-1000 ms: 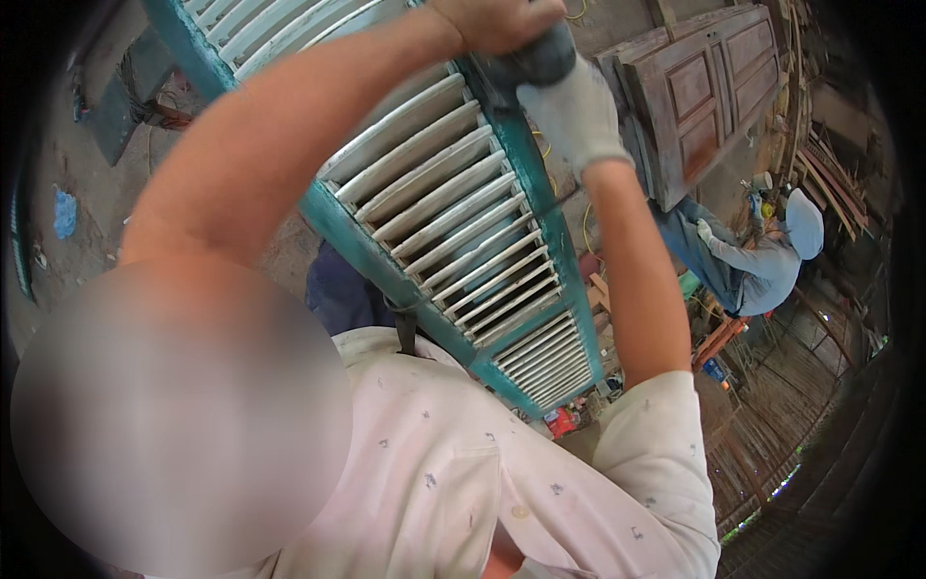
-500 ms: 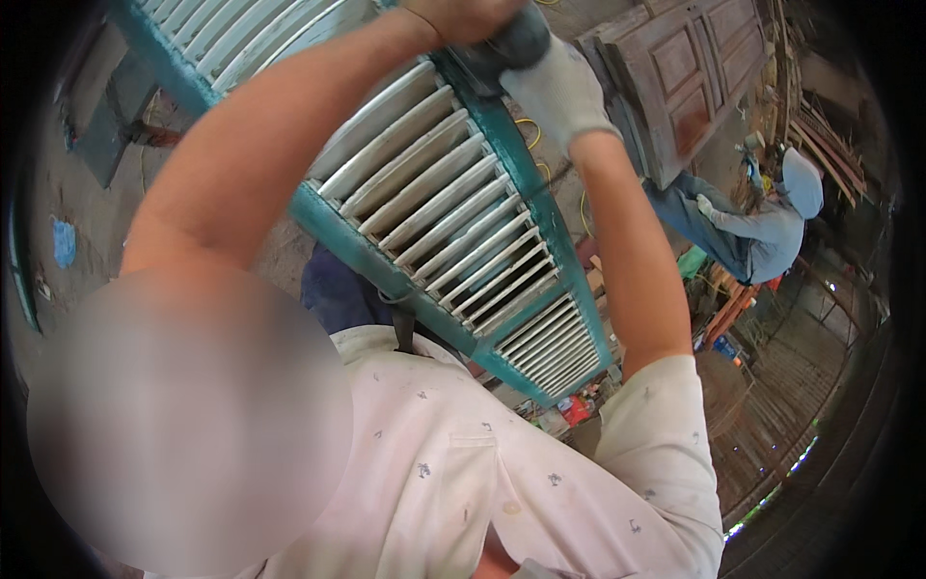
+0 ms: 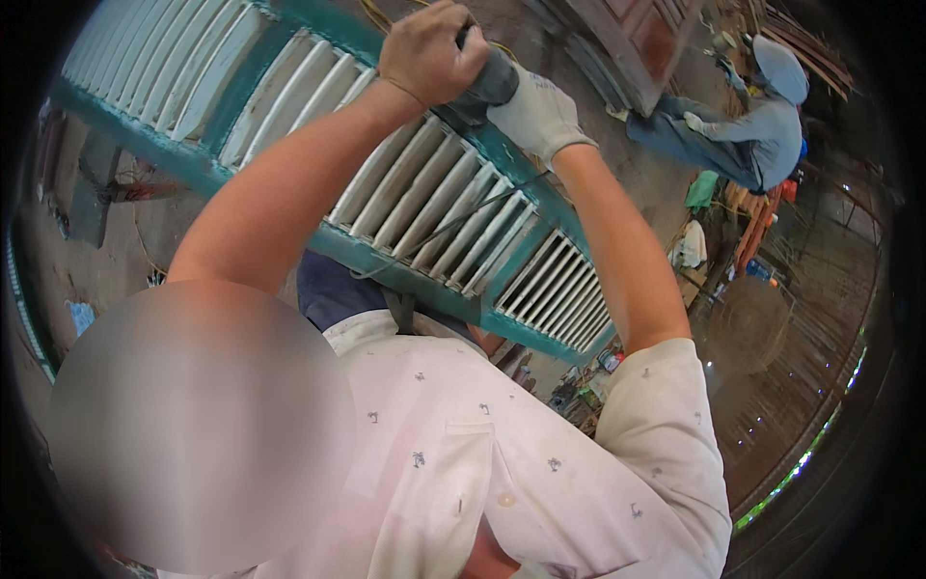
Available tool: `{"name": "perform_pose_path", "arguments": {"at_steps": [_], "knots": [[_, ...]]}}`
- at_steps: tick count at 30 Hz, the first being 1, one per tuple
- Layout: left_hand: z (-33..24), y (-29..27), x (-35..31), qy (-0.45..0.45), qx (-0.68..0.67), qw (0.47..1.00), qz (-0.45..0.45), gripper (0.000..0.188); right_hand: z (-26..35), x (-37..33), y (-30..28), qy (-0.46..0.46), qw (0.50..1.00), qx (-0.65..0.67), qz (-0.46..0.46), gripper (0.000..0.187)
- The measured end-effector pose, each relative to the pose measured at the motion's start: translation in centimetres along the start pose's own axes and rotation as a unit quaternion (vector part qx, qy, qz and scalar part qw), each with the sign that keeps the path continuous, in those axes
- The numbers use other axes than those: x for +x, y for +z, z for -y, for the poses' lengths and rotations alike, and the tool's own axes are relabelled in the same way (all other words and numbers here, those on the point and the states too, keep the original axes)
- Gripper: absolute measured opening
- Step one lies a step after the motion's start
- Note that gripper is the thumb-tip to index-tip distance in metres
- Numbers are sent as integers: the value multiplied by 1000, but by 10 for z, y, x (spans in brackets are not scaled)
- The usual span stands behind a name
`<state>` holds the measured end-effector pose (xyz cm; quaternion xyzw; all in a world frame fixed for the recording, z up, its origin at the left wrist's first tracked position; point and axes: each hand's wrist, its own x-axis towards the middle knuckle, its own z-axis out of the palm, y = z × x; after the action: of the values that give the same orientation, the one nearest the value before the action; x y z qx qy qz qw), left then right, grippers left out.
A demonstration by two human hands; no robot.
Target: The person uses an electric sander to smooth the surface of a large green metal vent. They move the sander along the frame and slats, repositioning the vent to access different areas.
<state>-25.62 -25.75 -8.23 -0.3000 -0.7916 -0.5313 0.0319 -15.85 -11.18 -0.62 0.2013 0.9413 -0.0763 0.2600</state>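
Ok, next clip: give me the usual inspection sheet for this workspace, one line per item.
Surface: dirt floor, dusty.
Job's things: teal louvered shutter with pale slats; dark power tool pressed at its frame.
Clutter: brown panelled doors, green cloth, small items on the ground at right.
Grippers: left hand bare, clenched on the tool; right hand in a pale glove, gripping it too.
Cables: dark cord lying across the slats.
Surroundings: a co-worker in grey crouches at upper right.

Teal-framed shutter [image 3: 424, 207], pale slats; white glove [image 3: 536, 114]; grey tool [image 3: 487, 82].
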Motion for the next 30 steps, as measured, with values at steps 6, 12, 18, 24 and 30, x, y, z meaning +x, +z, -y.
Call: {"name": "perform_pose_path", "arguments": {"at_steps": [6, 12, 18, 24, 30], "knots": [[-67, 69, -53, 76, -44, 991, 99, 33, -103, -72, 41, 56, 998, -6, 17, 62], [-133, 85, -33, 120, 122, 842, 511, 88, -158, -126, 72, 111, 994, 25, -3, 56], [-139, 78, -19, 144, 220, 810, 525, 73, -137, -114, 68, 84, 996, 41, -15, 51], [-143, 103, -43, 163, 178, 836, 492, 71, -168, -133, 83, 63, 996, 25, -50, 51], [-167, 130, -58, 186, 188, 826, 497, 76, -197, -152, 98, 106, 994, 2, -36, 54]]}}
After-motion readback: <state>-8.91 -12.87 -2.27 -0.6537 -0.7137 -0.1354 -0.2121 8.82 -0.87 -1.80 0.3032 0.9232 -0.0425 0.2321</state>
